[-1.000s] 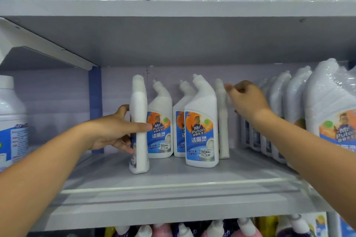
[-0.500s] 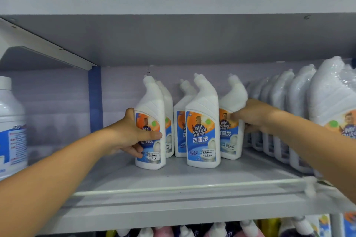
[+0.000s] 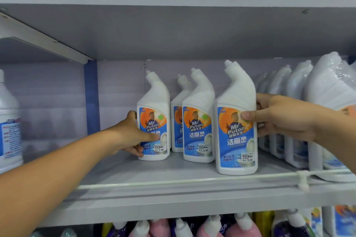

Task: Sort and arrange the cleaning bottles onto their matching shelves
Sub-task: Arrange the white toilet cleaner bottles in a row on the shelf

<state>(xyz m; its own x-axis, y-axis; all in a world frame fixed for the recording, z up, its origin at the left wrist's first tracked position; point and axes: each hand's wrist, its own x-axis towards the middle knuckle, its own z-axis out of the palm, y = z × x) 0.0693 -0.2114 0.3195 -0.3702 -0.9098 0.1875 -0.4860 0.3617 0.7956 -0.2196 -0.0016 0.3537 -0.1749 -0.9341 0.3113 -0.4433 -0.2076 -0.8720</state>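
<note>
As labels face out, left hand (image 3: 129, 136) grips left bottle (image 3: 154, 119), right hand (image 3: 283, 117) grips front bottle (image 3: 237, 121)

Front bottle (image 3: 237, 121) label: "Mr Puton", "洁厕灵"; price sticker (image 3: 248, 157) "5.00".

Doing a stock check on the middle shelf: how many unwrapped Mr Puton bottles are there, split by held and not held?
Held by left hand: 1, the left bottle
Held by right hand: 1, the front bottle
Not held: 2, the middle bottle and the rear bottle
Total: 4
The wrapped bottles to the right are not counted.
</note>
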